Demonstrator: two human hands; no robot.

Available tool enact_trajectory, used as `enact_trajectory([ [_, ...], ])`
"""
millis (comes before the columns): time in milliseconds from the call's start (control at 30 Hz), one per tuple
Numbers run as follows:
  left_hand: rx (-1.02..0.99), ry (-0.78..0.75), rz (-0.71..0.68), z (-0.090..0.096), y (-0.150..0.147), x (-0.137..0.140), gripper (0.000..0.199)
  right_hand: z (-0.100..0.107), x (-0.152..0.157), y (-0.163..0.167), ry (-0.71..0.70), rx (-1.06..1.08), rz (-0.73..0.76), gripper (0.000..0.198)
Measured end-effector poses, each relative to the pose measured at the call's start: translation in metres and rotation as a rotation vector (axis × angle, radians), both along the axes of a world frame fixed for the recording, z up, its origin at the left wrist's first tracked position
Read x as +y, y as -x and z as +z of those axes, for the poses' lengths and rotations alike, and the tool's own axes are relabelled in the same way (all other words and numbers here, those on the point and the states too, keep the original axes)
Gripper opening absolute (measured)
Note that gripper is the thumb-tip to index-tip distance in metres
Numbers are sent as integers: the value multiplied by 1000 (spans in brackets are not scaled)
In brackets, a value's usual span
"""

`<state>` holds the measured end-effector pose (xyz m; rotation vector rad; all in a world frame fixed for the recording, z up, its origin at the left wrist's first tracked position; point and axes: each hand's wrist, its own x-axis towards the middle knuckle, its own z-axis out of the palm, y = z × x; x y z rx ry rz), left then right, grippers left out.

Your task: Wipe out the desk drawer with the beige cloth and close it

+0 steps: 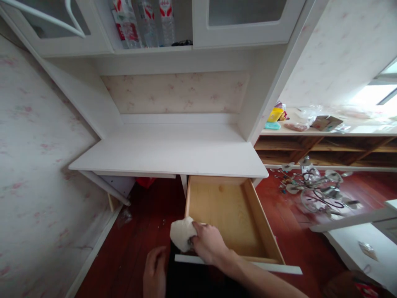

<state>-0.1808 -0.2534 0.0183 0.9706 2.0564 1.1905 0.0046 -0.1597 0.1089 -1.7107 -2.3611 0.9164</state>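
Note:
My right hand (209,242) grips a white cloth (181,234) at the left side of an open wooden drawer (231,207), near its front corner. The cloth is bunched and hangs over the drawer's left wall. My right forearm crosses above the white drawer front. Inside the drawer, bare pale wood shows. My left hand (154,267) is low and to the left of the drawer, with its fingers loosely bent and nothing seen in them. The drawer is pulled out from under a white desk (173,149).
Plastic bottles (149,22) stand in the shelf above the desk. A chandelier (319,188) lies on the red floor at right, before a low wooden shelf (335,145). A white furniture piece (356,244) is at lower right. Floral wallpaper (34,157) borders the left.

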Motion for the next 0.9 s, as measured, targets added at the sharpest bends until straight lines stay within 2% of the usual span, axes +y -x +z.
enact_trajectory([
  [100, -16, 37, -167, -16, -8, -6, 37, 18, 13, -14, -83, 17, -20, 40],
  [200, 17, 77, -271, -37, -14, -10, 42, 18, 10, -14, -177, 102, 147, 48],
  [300, 96, 230, -278, -54, -13, -13, 28, -4, 0, -1, -153, 119, 407, 43],
  [367, 122, 292, -264, -60, -12, -15, 23, -25, -2, 8, -134, 85, 491, 42],
  [500, 122, 194, -216, -62, -16, -20, 39, -59, 11, 15, -240, 94, 575, 60],
  [600, 120, 67, -231, -60, -22, -21, 47, -70, 38, 16, -357, 79, 619, 55],
  [733, 157, -27, -272, -61, -23, -21, 49, -69, 100, 17, -470, -32, 577, 49],
  [833, 189, -68, -297, -65, -22, -21, 46, -61, 149, 18, -473, -123, 524, 45],
  [900, 194, -80, -300, -68, -22, -22, 41, -56, 169, 21, -433, -155, 540, 44],
])
